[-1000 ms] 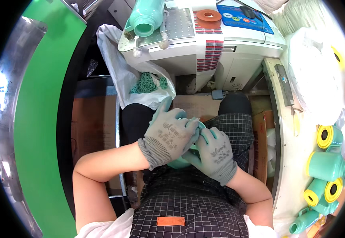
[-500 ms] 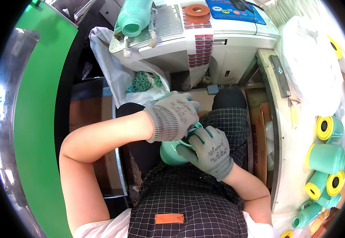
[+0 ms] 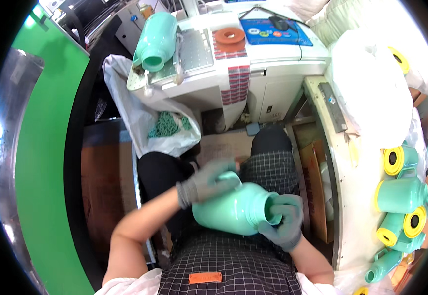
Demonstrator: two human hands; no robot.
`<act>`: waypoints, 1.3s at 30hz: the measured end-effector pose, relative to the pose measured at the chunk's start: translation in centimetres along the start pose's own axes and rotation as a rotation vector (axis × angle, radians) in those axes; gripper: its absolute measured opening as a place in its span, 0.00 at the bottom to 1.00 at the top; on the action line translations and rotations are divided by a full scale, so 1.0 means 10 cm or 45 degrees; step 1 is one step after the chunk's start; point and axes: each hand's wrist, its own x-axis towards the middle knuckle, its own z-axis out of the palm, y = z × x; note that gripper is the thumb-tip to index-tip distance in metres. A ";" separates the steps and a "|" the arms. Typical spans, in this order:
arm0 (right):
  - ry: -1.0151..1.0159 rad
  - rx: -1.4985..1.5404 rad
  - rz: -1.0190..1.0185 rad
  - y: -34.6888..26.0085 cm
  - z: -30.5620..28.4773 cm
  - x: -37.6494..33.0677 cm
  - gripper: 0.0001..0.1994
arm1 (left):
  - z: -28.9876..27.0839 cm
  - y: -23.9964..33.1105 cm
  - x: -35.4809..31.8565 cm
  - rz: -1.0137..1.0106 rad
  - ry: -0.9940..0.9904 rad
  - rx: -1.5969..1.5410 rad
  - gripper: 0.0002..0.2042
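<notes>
Here's the mint-green jug body (image 3: pixel 233 209), lying on its side across the person's lap, open mouth turned to their right. The left hand (image 3: pixel 206 184), in a grey knit glove, lies over the top of the shell with fingers curled together against it, though it's motion-blurred, so how firmly it grips I cannot tell. The right hand (image 3: pixel 285 221), gloved the same way, is clamped on the rim, fingers hooked at the opening. The shell is smooth, glossy plastic, rounded and bulging, and that's the worry: a slick curved surface with only fabric gloves on it could roll off the checked apron (image 3: pixel 233 265) and drop toward the floor if either hold loosens. Up ahead a second green jug (image 3: pixel 155 42) lies on the white machine (image 3: pixel 253 73) beside an orange ring (image 3: pixel 229 35). A white bag (image 3: pixel 140 113) of green scraps hangs below. Finished jugs with yellow caps (image 3: pixel 400 194) are stacked at the right.
</notes>
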 end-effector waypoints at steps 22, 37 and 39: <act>0.478 -0.208 0.657 0.51 -0.29 -0.49 0.54 | -0.52 -1.38 2.25 0.000 1.109 -0.077 0.30; 0.475 -0.172 0.576 0.33 -0.08 -0.45 0.52 | -0.48 -0.55 1.60 0.403 1.320 0.133 0.11; 0.417 -0.272 0.507 0.41 -0.06 -0.63 0.52 | -0.37 -0.70 1.50 0.539 1.426 0.294 0.09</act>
